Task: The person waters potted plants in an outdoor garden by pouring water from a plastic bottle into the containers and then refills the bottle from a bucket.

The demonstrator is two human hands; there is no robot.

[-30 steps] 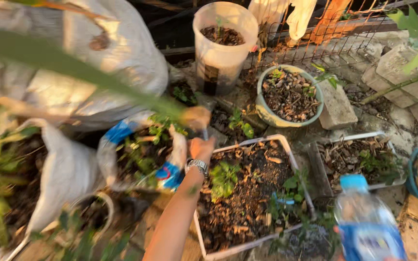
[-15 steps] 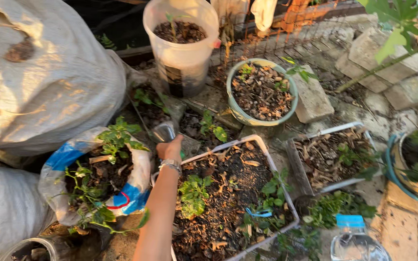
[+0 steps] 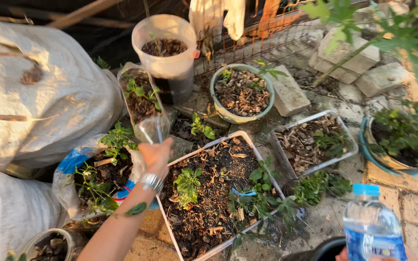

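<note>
My left hand [image 3: 155,154], a metal bracelet on its wrist, reaches forward and grips a small clear plastic cup [image 3: 152,128]. The cup is tipped against the lower end of a clear plastic bag planter [image 3: 136,94] with soil and green seedlings. The hand is over the far left corner of a white rectangular tray planter [image 3: 203,147] filled with dark soil, dry leaves and small plants. At the bottom right, only slivers of my right hand [image 3: 340,254] show. It holds an upright clear water bottle [image 3: 371,224] with a blue cap and blue label.
A white sack [image 3: 49,101] bulges at left, a blue-and-white bag planter [image 3: 76,162] below it. Behind stand a tall translucent tub [image 3: 168,46], a round green pot [image 3: 228,116], concrete blocks [image 3: 289,94] and wire mesh. A second tray [image 3: 337,126], a blue pot [image 3: 366,145] and a dark container [image 3: 325,249] lie right.
My left hand has pushed forward from the blue-and-white bag to the clear bag planter, holding the cup. The bottle has risen higher into view as the head turned right.
</note>
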